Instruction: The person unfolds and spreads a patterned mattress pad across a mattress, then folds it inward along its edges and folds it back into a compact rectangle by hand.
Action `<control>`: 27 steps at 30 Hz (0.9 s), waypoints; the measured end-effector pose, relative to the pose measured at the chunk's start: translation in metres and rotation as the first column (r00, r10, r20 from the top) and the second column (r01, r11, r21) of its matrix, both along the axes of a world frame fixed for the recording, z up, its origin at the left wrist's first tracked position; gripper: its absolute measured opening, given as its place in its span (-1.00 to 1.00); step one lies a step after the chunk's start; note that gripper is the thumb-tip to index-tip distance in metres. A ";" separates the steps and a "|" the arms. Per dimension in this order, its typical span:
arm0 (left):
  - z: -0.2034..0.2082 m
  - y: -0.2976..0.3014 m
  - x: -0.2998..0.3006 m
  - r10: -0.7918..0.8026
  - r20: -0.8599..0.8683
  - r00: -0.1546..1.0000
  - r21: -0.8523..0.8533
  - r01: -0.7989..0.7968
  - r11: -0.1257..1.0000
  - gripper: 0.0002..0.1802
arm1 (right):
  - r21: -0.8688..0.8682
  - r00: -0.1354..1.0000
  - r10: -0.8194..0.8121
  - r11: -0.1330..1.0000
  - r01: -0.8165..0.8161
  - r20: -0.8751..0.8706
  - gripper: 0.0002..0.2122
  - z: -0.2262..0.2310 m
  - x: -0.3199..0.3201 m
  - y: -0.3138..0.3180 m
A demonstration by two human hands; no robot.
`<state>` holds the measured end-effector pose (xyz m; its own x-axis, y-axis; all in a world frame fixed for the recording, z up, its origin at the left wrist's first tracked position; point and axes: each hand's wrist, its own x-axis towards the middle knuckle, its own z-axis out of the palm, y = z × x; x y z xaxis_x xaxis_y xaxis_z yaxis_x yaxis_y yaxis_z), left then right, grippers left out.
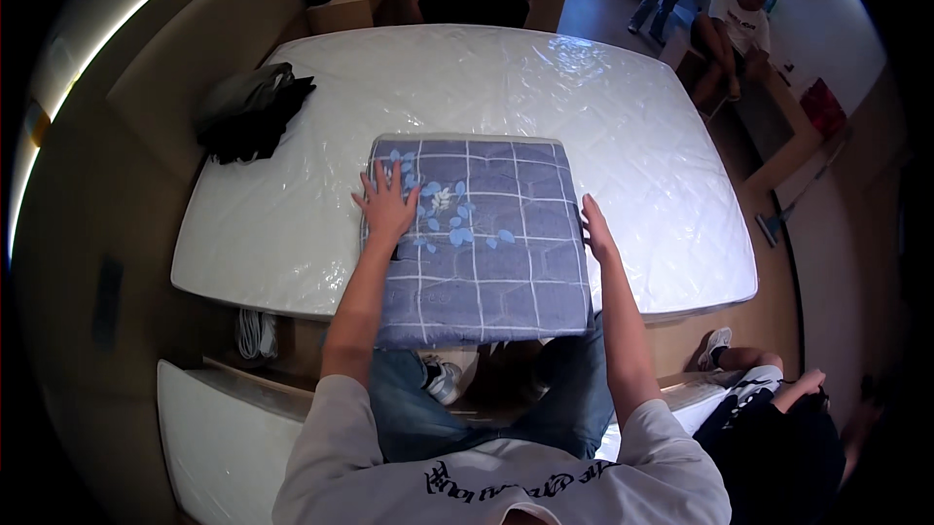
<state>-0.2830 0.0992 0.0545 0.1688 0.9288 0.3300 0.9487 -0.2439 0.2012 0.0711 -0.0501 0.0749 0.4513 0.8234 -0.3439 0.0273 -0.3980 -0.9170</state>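
Observation:
A folded quilted pad or blanket, blue-grey with white check lines and a spray of blue leaves, lies in front of me. Its far part is on a plastic-wrapped white mattress, and its near edge overhangs the mattress above my knees. My left hand rests on the pad's upper left part, fingers spread. At the right edge my right hand is held sideways, fingers stretched out along the side. Whether its palm presses on the edge is hard to see.
Dark folded clothes lie on the mattress at the far left. A white coiled cable hangs below its front edge. Behind me is another wrapped mattress. One person sits close at my right; others are beyond the bed. A mop lies at right.

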 end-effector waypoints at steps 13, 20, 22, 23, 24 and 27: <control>-0.007 0.035 0.000 0.233 0.388 0.892 -0.412 -0.059 0.909 -0.26 | -0.041 0.989 0.148 0.988 -0.148 0.012 -0.15 -0.021 0.043 0.121; -0.013 0.018 -0.016 0.223 0.167 0.961 -0.186 -0.191 0.964 -0.26 | -0.088 0.996 0.059 0.995 -0.054 0.066 -0.15 0.019 0.000 0.037; 0.003 -0.024 -0.015 0.110 0.106 0.988 -0.144 -0.094 0.985 -0.27 | -0.131 0.996 0.025 0.991 -0.013 0.091 -0.19 -0.004 0.003 -0.022; 0.013 -0.050 -0.017 0.013 0.034 0.999 -0.089 -0.010 0.996 -0.28 | -0.138 1.000 0.023 0.990 -0.022 0.006 -0.21 -0.008 -0.006 -0.049; 0.024 -0.079 -0.020 -0.019 0.015 1.000 -0.140 0.021 0.990 -0.29 | -0.200 0.995 -0.081 0.977 0.067 -0.062 -0.34 -0.007 -0.019 -0.072; 0.017 -0.146 -0.038 -0.087 0.009 0.996 -0.208 0.087 0.974 -0.29 | -0.104 0.976 -0.073 0.993 0.053 -0.203 -0.44 -0.031 -0.037 -0.130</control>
<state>-0.3214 -0.0465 0.0712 0.2523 0.9588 0.1307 0.9256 -0.2786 0.2561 0.0340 -0.1801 0.0438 0.4123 0.7535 -0.5122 -0.1860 -0.4807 -0.8569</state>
